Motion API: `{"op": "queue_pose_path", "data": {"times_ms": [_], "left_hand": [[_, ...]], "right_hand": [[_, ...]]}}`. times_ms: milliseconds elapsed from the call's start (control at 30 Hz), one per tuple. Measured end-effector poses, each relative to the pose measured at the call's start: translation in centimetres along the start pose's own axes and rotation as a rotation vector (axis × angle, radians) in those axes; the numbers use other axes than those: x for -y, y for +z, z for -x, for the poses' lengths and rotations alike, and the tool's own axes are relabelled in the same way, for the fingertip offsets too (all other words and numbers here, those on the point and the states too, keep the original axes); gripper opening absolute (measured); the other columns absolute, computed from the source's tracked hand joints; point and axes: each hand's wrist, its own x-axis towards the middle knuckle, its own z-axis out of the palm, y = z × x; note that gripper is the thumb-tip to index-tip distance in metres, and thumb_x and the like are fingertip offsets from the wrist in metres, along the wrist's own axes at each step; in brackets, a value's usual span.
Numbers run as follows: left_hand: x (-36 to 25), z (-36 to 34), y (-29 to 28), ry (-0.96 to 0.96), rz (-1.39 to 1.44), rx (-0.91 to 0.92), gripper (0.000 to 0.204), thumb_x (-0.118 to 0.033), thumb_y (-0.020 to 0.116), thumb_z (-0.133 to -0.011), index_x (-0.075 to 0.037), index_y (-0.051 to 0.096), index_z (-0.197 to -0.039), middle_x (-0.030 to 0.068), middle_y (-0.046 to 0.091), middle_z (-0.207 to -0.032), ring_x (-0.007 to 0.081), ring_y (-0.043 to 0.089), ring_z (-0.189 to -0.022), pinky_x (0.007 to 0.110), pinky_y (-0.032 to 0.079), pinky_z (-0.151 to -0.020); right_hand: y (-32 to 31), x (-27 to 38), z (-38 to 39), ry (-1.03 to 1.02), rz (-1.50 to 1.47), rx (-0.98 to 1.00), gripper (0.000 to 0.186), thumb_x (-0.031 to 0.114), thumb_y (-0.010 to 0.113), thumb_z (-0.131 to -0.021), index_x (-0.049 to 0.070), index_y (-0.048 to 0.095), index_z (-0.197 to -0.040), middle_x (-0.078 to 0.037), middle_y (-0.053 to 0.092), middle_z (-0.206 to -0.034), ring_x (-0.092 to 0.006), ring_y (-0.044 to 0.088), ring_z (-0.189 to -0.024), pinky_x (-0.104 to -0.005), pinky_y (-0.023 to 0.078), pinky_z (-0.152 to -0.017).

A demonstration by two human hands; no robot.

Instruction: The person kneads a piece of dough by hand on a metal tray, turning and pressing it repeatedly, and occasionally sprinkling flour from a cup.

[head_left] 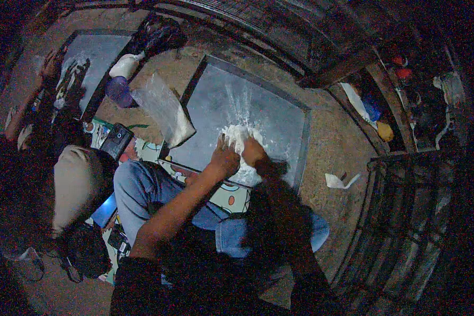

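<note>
Raised-rim grey tray point(205, 105), bare stretch leftward, left hand point(226, 159) fingers extended in white powder point(238, 131), right hand's point(254, 151) grip I can't tell, brown floor point(329, 138)

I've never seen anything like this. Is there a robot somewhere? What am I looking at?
There's no robot here, just a person's own bare hands. The picture comes from a wide camera worn on the person's head, looking down, which is why straight edges bend near the rim.

The left hand and right hand both touch a heap of white powder on a grey, rimmed tray. I can't tell whether either grips any powder. A clear plastic bag, whitish at its lower end, overlaps the tray's left edge in this view.

Farther left, another person's hands are at a second grey tray. A dark phone lies nearer the wearer.
</note>
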Motion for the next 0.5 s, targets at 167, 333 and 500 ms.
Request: {"op": "queue_pose_path", "data": {"times_ms": [167, 333, 500], "left_hand": [[0.5, 0.9, 1.7, -0.064, 0.035, -0.052, 0.035, -0.025, 0.041, -0.087, -0.007, 0.066, -0.103, 0.0203, 0.045, -0.132, 0.0347, 0.036, -0.128, 0.048, 0.018, -0.110], [-1.8, 1.0, -3.0, -0.019, 0.109, 0.029, 0.028, -0.019, 0.047, -0.083, -0.007, 0.069, -0.095, 0.0226, 0.056, -0.119, 0.0341, 0.049, -0.117, 0.044, 0.030, -0.104], [-0.4, 0.5, -0.9, 0.051, 0.041, 0.087, 0.022, -0.016, 0.050, -0.079, -0.005, 0.068, -0.086, 0.0169, 0.060, -0.106, 0.0310, 0.054, -0.106, 0.046, 0.033, -0.100]], "right_hand": [[3.8, 0.7, -2.3, -0.076, 0.177, 0.030, 0.060, 0.022, 0.052, -0.078, -0.004, 0.042, -0.131, -0.024, 0.025, -0.144, -0.0398, 0.014, -0.136, -0.0508, 0.007, -0.112], [-6.6, 1.4, -0.4, 0.021, 0.063, 0.336, 0.065, 0.020, 0.049, -0.078, 0.008, 0.028, -0.139, -0.020, 0.030, -0.141, -0.0383, 0.027, -0.131, -0.0513, 0.028, -0.105], [-5.1, -0.3, -3.2, 0.060, -0.122, 0.357, 0.048, 0.007, 0.049, -0.072, 0.005, 0.054, -0.120, -0.025, 0.053, -0.119, -0.0409, 0.054, -0.104, -0.0445, 0.043, -0.090]]}}
